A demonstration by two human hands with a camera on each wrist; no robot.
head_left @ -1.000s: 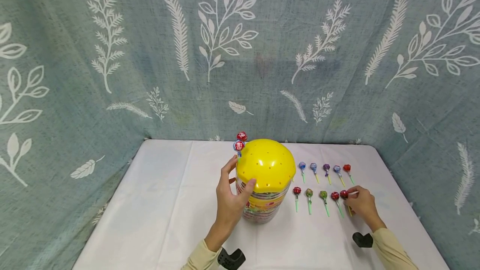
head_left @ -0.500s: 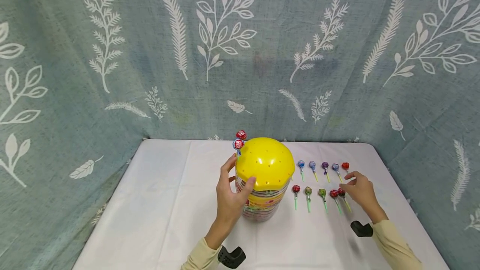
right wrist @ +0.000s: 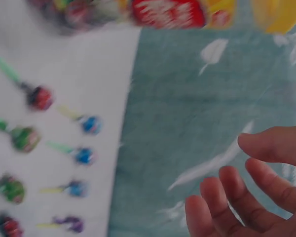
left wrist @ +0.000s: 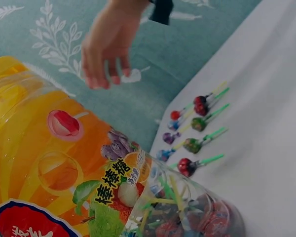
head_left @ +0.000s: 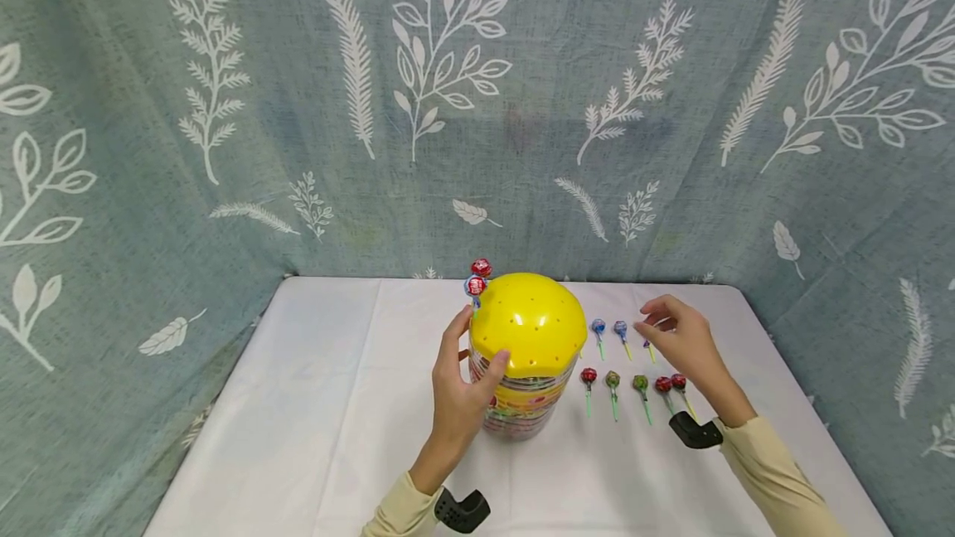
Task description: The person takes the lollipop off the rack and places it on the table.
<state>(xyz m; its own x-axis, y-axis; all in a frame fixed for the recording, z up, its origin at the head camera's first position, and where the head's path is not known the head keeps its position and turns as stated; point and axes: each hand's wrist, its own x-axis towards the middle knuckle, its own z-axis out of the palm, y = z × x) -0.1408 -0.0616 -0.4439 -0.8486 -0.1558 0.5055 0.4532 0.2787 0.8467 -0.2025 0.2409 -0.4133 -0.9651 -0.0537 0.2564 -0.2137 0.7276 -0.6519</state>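
A clear plastic lollipop jar (head_left: 531, 398) with a domed yellow lid (head_left: 528, 323) dotted with small holes stands on the table. My left hand (head_left: 464, 400) grips it round the left side at the lid, thumb on the front edge. Two wrapped lollipops (head_left: 475, 285) stick up at the lid's left edge, just above my left fingertips. My right hand (head_left: 685, 340) hovers over the back row of lollipops with loosely bent fingers and nothing between them. In the right wrist view, thumb and fingers (right wrist: 271, 145) stand apart. Part of that back row is hidden beneath the right hand.
Right of the jar lie two rows of lollipops: a front row with red (head_left: 588, 375) and green (head_left: 641, 384) wrappers, and a back row with blue (head_left: 598, 327) and purple ones. A white cloth (head_left: 358, 404) covers the table; a patterned curtain (head_left: 477, 106) hangs behind.
My right hand has left the rightmost front lollipop, risen, and moved back and left over the back row. The left hand and jar have stayed put.
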